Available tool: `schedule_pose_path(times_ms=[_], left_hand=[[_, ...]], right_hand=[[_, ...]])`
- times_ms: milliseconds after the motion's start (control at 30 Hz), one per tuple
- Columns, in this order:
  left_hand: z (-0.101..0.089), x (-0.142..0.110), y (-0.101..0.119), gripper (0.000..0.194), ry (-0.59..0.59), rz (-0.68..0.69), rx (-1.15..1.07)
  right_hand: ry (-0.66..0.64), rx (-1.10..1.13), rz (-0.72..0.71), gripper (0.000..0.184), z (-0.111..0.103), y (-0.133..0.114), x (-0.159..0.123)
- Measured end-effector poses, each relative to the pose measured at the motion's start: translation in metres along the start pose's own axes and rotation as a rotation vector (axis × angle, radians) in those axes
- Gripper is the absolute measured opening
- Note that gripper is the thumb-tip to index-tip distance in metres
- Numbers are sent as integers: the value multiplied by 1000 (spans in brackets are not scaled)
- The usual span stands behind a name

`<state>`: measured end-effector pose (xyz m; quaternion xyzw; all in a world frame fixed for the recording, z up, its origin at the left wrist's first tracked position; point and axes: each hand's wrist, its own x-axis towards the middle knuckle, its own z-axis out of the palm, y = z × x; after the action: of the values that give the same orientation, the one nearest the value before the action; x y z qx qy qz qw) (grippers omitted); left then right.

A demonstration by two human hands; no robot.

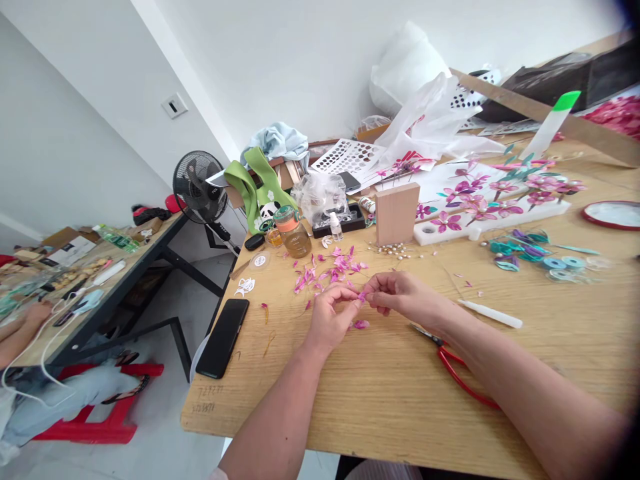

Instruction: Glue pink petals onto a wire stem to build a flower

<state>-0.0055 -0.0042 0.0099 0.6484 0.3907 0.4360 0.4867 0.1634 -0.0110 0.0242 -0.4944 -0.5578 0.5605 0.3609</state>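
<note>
Near the middle of the wooden table, my left hand point(333, 317) pinches a small purple-pink petal point(361, 297) between thumb and fingertips. My right hand point(400, 293) meets it from the right, its thumb and index finger pinched at the petal's edge; what lies between those fingertips is too small to make out. Just below my hands lies a loose pink petal point(361, 325), and beyond them a scattered heap of pink petals point(340, 263). Red-handled scissors point(453, 363) lie partly under my right forearm. A white pen-like tool point(491, 313) rests to the right.
A wooden block point(397, 215) stands behind the pearl beads point(400, 251). Finished purple flowers point(480, 205) stand in a white foam strip point(530, 217). At left are a black phone point(223, 338) and a bottle point(294, 237). A fan point(200, 187) and another person's arm point(23, 331) are further left.
</note>
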Motion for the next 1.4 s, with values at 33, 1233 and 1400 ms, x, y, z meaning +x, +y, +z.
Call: schedule_pose_path(times_ms=[33,1233,1400], left_hand=[[0,0,-1,8,7,17,19],[0,0,-4,6,10,58,138],[0,1,-4,6,23,53,138]], right_hand=[[0,2,1,24,0,0,0],[-50,-141,-37,20,-1,2,1],[-49,-129,-31,21,-2,5,2]])
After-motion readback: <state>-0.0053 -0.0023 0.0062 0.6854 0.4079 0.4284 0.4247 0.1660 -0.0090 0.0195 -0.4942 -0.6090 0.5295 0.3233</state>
